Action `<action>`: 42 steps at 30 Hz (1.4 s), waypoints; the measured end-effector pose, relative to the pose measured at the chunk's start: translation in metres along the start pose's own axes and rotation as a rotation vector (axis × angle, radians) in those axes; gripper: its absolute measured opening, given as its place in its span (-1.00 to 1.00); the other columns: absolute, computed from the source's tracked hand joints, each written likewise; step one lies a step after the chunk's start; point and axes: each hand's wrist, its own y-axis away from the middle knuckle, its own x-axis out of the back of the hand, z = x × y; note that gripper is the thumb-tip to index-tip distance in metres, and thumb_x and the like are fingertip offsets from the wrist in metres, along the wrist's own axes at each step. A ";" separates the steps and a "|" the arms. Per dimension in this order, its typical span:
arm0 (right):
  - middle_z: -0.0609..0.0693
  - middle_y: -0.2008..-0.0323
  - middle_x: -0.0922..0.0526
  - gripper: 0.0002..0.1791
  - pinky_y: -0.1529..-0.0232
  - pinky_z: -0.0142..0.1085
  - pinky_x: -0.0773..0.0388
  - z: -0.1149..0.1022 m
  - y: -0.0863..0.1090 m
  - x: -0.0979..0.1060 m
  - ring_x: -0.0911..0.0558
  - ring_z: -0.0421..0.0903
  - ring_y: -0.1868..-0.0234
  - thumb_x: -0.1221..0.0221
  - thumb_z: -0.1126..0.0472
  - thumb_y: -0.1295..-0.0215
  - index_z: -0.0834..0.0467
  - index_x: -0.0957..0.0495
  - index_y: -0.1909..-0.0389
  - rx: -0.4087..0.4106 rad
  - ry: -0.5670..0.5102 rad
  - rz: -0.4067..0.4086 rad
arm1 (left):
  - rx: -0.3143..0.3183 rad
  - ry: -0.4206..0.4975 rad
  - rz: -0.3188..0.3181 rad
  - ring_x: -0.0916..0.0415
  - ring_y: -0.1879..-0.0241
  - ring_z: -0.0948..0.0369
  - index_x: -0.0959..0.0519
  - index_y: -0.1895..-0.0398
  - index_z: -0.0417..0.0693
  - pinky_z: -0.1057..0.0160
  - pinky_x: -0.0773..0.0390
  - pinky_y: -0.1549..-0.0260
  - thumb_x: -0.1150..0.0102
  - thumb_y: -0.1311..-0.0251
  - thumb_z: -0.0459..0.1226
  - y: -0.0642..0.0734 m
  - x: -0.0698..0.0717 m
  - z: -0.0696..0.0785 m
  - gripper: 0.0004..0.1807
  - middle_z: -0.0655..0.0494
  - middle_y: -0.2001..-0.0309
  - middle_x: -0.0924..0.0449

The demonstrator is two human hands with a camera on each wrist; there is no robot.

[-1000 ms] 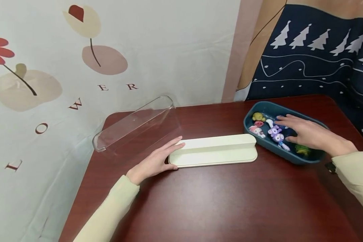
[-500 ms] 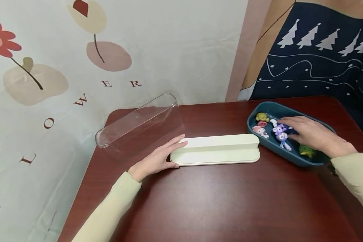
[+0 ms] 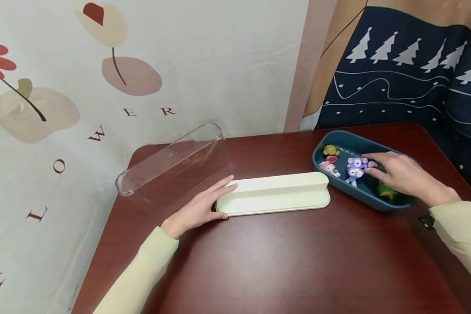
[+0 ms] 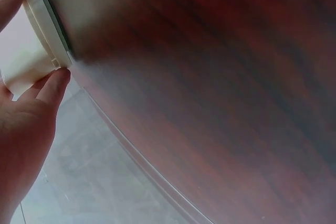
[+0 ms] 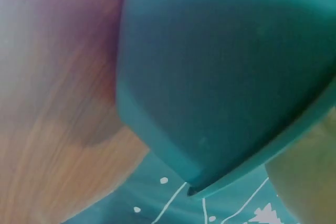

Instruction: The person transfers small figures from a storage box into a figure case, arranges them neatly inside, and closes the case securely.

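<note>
The step in hand was judged to be removal of the purple-and-white figurine (image 3: 356,168) from the blue bin (image 3: 363,198), where it stood near the middle of the interior. The right hand (image 3: 402,172) reached over the bin with a narrow grip, thumb and fingertips pinching the figurine at its right side (the right wrist view showed mostly bin wall, so the contact was checked from the head view alone). The left hand (image 3: 198,208) spanned the left end of the cream stepped tray (image 3: 278,200), holding it between thumb and fingers on the counter (image 3: 290,261). Correct execution called for a firm pinch, since the figurine looked small and rounded and could have twisted loose. A straight vertical lift was preferable: the pink-and-white figurine (image 3: 329,168) lay to its left, the green figurine (image 3: 387,190) lay partly under the right hand, and the bin rim needed clearing. Steady left-hand pressure was advisable, as the tray probably slid easily.
</note>
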 end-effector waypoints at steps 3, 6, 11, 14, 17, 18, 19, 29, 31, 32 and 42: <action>0.51 -0.22 -0.51 -0.42 -0.18 0.43 -0.39 -0.002 0.004 0.003 -0.49 0.43 -0.19 -0.25 0.11 -0.48 0.35 -0.44 -0.38 0.017 -0.007 0.043 | -0.005 -0.007 0.000 -0.22 -0.52 0.16 -0.28 -0.59 0.09 0.06 -0.47 -0.30 -0.59 -0.10 -0.26 -0.001 0.000 0.000 -0.02 0.08 -0.63 -0.09; 0.45 -0.21 -0.54 -0.44 -0.17 0.40 -0.44 -0.007 0.006 0.006 -0.48 0.39 -0.21 -0.32 0.15 -0.41 0.31 -0.50 -0.34 0.085 0.057 0.101 | -0.005 -0.007 -0.003 -0.22 -0.52 0.16 -0.28 -0.59 0.09 0.05 -0.47 -0.30 -0.59 -0.10 -0.26 -0.002 0.002 0.000 -0.02 0.10 -0.63 -0.08; 0.39 -0.12 -0.63 -0.49 -0.08 0.29 -0.56 -0.015 0.007 0.008 -0.55 0.32 -0.13 -0.43 0.24 -0.25 0.27 -0.64 -0.21 0.231 0.181 0.180 | 0.002 -0.002 -0.007 -0.21 -0.53 0.18 -0.27 -0.60 0.09 0.06 -0.45 -0.32 -0.58 -0.12 -0.26 -0.002 0.003 0.000 -0.03 0.12 -0.64 -0.07; 0.32 -0.07 -0.69 -0.52 -0.07 0.28 -0.58 -0.013 0.007 0.006 -0.62 0.29 -0.07 -0.46 0.23 -0.20 0.24 -0.68 -0.16 0.265 0.160 0.199 | 0.008 -0.002 -0.009 -0.20 -0.53 0.19 -0.27 -0.60 0.10 0.07 -0.45 -0.32 -0.57 -0.13 -0.25 -0.002 0.003 0.000 -0.04 0.12 -0.64 -0.07; 0.27 -0.04 -0.72 -0.54 -0.08 0.30 -0.56 -0.010 0.008 0.005 -0.66 0.29 -0.05 -0.46 0.21 -0.21 0.21 -0.71 -0.14 0.250 0.100 0.202 | 0.008 -0.005 -0.009 -0.20 -0.53 0.18 -0.27 -0.60 0.10 0.06 -0.45 -0.32 -0.57 -0.13 -0.25 -0.002 0.003 0.000 -0.03 0.11 -0.64 -0.07; 0.27 -0.05 -0.72 -0.55 -0.09 0.31 -0.54 -0.009 0.008 0.005 -0.66 0.30 -0.06 -0.45 0.19 -0.23 0.21 -0.71 -0.14 0.234 0.077 0.194 | 0.009 -0.006 -0.010 -0.20 -0.53 0.18 -0.27 -0.60 0.10 0.06 -0.44 -0.32 -0.57 -0.13 -0.26 -0.002 0.003 0.000 -0.03 0.10 -0.64 -0.07; 0.27 -0.05 -0.72 -0.55 -0.10 0.32 -0.54 -0.008 0.008 0.005 -0.66 0.31 -0.06 -0.44 0.18 -0.25 0.20 -0.70 -0.15 0.218 0.055 0.188 | 0.009 -0.007 -0.010 -0.20 -0.53 0.18 -0.27 -0.60 0.10 0.05 -0.44 -0.32 -0.57 -0.12 -0.26 -0.002 0.003 0.001 -0.03 0.09 -0.64 -0.08; 0.28 0.09 -0.76 -0.64 0.37 -0.60 -0.56 0.005 0.011 0.010 -0.71 -0.23 0.42 -0.43 0.28 -0.26 0.28 -0.72 -0.06 0.120 -0.125 0.196 | 0.005 -0.012 -0.005 -0.19 -0.53 0.17 -0.28 -0.60 0.10 0.04 -0.44 -0.33 -0.58 -0.11 -0.26 -0.002 0.002 0.000 -0.02 0.11 -0.64 -0.07; 0.28 0.11 -0.76 -0.65 0.35 -0.71 -0.46 0.007 0.012 0.010 -0.67 -0.29 0.40 -0.44 0.29 -0.25 0.29 -0.73 -0.04 0.117 -0.135 0.210 | 0.003 -0.013 -0.003 -0.19 -0.53 0.16 -0.28 -0.59 0.08 0.04 -0.43 -0.33 -0.58 -0.11 -0.26 -0.003 0.002 0.000 -0.02 0.09 -0.64 -0.08; 0.28 0.11 -0.76 -0.66 0.35 -0.72 -0.44 0.007 0.012 0.010 -0.65 -0.30 0.40 -0.44 0.30 -0.25 0.29 -0.73 -0.04 0.110 -0.144 0.212 | 0.002 -0.013 -0.003 -0.19 -0.53 0.16 -0.28 -0.59 0.08 0.04 -0.43 -0.33 -0.58 -0.11 -0.27 -0.003 0.003 0.000 -0.03 0.08 -0.63 -0.09; 0.33 -0.04 -0.70 -0.52 0.14 -0.30 -0.66 0.002 0.012 0.010 -0.67 0.17 0.09 -0.52 0.37 -0.06 0.27 -0.72 -0.07 0.171 -0.027 0.274 | -0.006 -0.014 -0.005 -0.20 -0.53 0.16 -0.29 -0.59 0.06 0.05 -0.43 -0.34 -0.58 -0.11 -0.26 -0.003 0.004 0.000 -0.04 0.05 -0.63 -0.11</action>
